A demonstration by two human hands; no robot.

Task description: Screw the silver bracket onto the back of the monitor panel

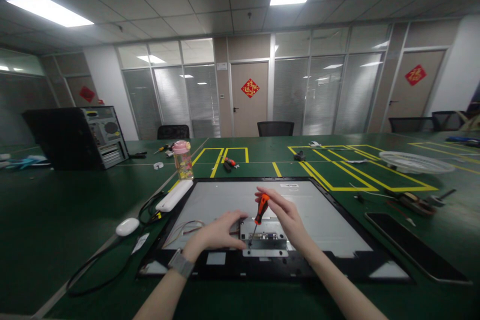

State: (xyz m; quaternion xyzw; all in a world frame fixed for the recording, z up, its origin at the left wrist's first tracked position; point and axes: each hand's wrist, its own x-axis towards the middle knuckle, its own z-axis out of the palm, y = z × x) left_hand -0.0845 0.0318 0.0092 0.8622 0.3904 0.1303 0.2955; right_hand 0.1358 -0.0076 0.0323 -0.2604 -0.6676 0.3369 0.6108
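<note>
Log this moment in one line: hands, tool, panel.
Left hand: fingers spread, at left end of metal bracket | Right hand: holding orange-black screwdriver, shaft slanting down to bracket | Flat panel: under bracket

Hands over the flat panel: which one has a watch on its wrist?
The left hand, at the metal bracket: a grey watch circles its wrist. The right hand, at the orange screwdriver, has a bare wrist.

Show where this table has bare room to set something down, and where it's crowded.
Bare: green tabletop between computer tower and white oval device; also behind the panel, just right of the red-handled tool. Crowded: around the bracket, with left hand, right hand and screwdriver.
</note>
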